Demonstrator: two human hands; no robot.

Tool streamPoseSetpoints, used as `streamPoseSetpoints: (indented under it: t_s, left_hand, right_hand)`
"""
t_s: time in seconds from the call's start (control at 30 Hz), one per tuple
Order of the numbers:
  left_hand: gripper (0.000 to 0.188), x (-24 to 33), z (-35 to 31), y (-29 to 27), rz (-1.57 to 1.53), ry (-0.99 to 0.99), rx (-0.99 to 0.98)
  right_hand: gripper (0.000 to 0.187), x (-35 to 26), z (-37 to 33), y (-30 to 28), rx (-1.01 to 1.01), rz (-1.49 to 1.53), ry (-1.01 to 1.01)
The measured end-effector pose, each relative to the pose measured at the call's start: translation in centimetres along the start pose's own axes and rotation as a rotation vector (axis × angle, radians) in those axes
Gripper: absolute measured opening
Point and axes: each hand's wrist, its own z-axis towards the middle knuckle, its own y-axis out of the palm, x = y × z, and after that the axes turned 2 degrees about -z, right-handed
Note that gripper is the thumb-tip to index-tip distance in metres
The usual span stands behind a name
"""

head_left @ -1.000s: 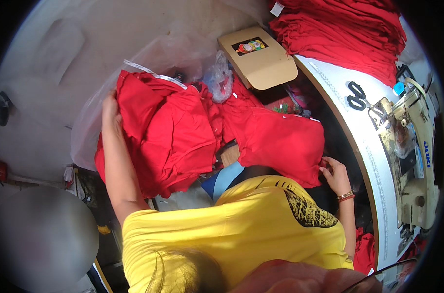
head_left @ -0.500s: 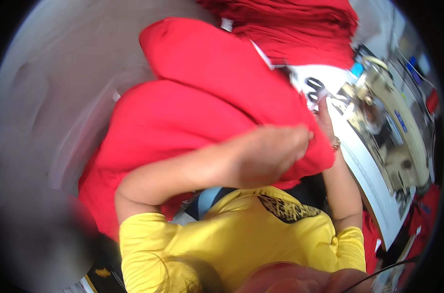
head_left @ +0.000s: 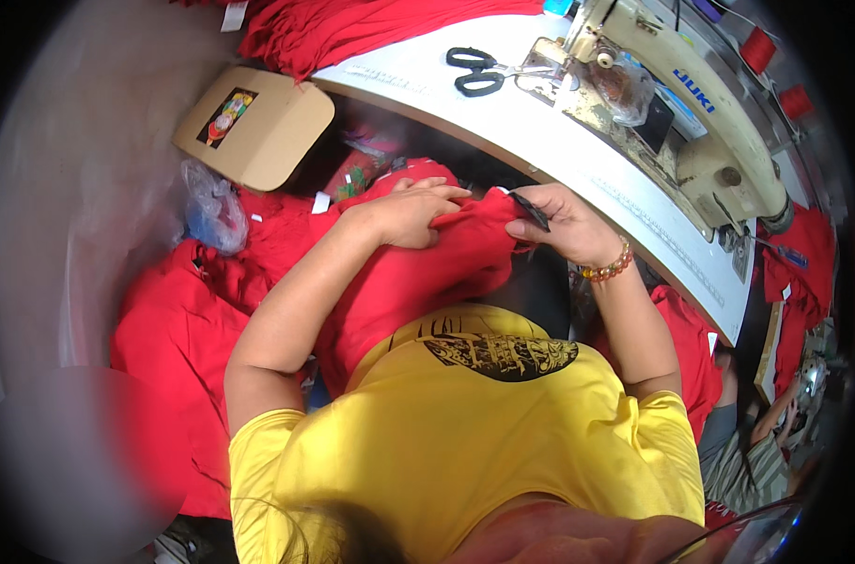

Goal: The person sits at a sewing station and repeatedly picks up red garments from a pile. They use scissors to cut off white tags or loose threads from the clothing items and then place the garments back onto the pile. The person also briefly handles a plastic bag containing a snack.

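Note:
A red garment (head_left: 418, 282) lies bunched across my lap, against my yellow shirt. My left hand (head_left: 413, 214) rests on top of it, fingers stretched out over the cloth. At the garment's right end, my right hand (head_left: 564, 226) pinches the edge between thumb and fingers. A small, dark, flat piece (head_left: 531, 211) shows at that pinch; whether it is sewn to the cloth or a separate thing, I cannot tell. A beaded bracelet (head_left: 608, 263) circles my right wrist.
A white sewing table (head_left: 399, 80) curves ahead, bearing black-handled scissors (head_left: 479, 72), a cream sewing machine (head_left: 700, 103) and piled red cloth (head_left: 352, 28). A cardboard piece (head_left: 268, 132) and plastic bag (head_left: 211, 207) are left. Another person (head_left: 747, 461) sits far right.
The large raised spread of red cloth has come down and is bunched on my lap. My left hand moved left and away from me. The scissors and table edge now show.

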Motion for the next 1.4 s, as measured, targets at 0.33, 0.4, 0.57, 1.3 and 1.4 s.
streamPoseSetpoints:
  t_s: [0.33,0.4,0.57,1.3,1.4]
  left_hand:
    - [0.023,2.3,-11.8,-4.0,-0.067,-0.288,0.78]
    - [0.027,3.9,-13.0,0.5,-0.06,-0.532,0.42]
    - [0.03,3.0,-13.3,9.4,-0.293,-0.41,0.067]
    - [0.018,4.5,-2.3,6.7,-0.539,-0.243,0.693]
    - [0.02,2.8,-0.9,7.7,-0.548,-0.257,0.781]
  right_hand:
    - [0.025,-0.1,-1.7,-2.7,0.258,-0.349,-0.151]
    - [0.029,6.1,-2.0,-2.8,0.104,-0.39,0.043]
    - [0.032,17.3,-3.6,1.8,0.013,-0.325,0.238]
    - [0.013,13.5,0.6,6.1,0.592,-0.168,0.011]
    - [0.014,13.8,0.6,6.1,0.629,-0.148,-0.046]
